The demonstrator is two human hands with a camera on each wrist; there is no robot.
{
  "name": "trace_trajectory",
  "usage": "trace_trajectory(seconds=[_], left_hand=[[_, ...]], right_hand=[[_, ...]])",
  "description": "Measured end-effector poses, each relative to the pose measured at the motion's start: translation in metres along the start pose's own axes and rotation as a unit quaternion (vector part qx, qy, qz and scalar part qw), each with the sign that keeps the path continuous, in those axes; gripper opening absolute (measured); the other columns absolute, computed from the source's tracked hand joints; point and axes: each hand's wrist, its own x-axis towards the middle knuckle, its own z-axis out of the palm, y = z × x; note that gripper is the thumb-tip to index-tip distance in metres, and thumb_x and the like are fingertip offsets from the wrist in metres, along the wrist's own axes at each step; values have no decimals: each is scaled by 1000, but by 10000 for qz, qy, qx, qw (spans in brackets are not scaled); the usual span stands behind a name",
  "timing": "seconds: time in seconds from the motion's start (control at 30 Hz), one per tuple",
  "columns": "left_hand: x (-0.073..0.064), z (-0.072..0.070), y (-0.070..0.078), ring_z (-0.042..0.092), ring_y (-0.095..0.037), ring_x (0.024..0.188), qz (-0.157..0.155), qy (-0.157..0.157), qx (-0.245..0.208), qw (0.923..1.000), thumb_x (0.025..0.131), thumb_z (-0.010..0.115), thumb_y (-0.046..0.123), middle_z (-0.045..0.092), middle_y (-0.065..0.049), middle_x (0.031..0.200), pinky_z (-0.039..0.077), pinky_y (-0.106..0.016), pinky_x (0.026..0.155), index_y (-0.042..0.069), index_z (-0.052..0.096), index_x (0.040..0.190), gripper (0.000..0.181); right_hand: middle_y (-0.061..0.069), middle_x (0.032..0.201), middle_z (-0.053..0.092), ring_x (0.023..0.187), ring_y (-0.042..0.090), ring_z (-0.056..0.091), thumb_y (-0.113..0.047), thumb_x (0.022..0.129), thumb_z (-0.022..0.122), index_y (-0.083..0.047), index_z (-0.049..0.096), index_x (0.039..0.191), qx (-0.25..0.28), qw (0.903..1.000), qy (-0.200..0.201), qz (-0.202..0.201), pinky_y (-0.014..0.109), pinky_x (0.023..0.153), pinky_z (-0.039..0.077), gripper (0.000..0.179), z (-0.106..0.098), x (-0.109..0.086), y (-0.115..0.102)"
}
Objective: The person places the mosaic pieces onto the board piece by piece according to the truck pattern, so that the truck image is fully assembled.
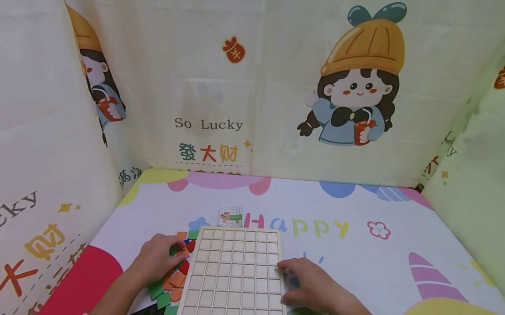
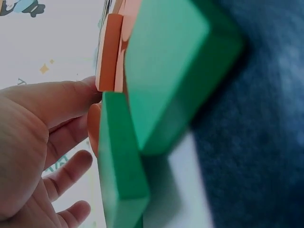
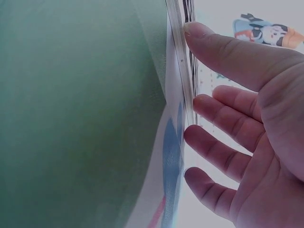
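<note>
Grid board [image 1: 233, 273] lies lower centre, cells bare. To its left, the left hand [image 1: 160, 255] has fingers bent about an orange piece [image 1: 182, 253]; grip cannot be told. Right hand [image 1: 310, 284], fingers loosely spread, meets its right edge. Apparent step: piece selection; next needs a secure pinch.

Right fingers [image 3: 219, 153] slightly bent, spread

A pale wooden board [image 1: 239, 274] lies flat, its raised grid marking off rows of bare square cells. Along its left side spread thin, flat tiles in a loose, overlapping heap: green squares [image 1: 170, 314], orange pieces [image 1: 176, 280], one with a rounded edge, and curved red pieces [image 1: 184, 267]. One green square sits beside the board's far left corner.
</note>
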Motion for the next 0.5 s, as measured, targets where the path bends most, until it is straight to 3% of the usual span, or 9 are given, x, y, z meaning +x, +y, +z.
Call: trace_trajectory(seconds=[0.5], left_hand=[[1, 1, 0, 56, -24, 95, -197, -32, 39, 9998, 79, 85, 22, 64, 2, 93, 55, -42, 76, 13, 74, 103, 28]], right_hand=[[1, 126, 63, 111, 20, 55, -36, 74, 87, -13, 63, 129, -13, 10000, -35, 34, 40, 93, 47, 64, 0, 0, -2]])
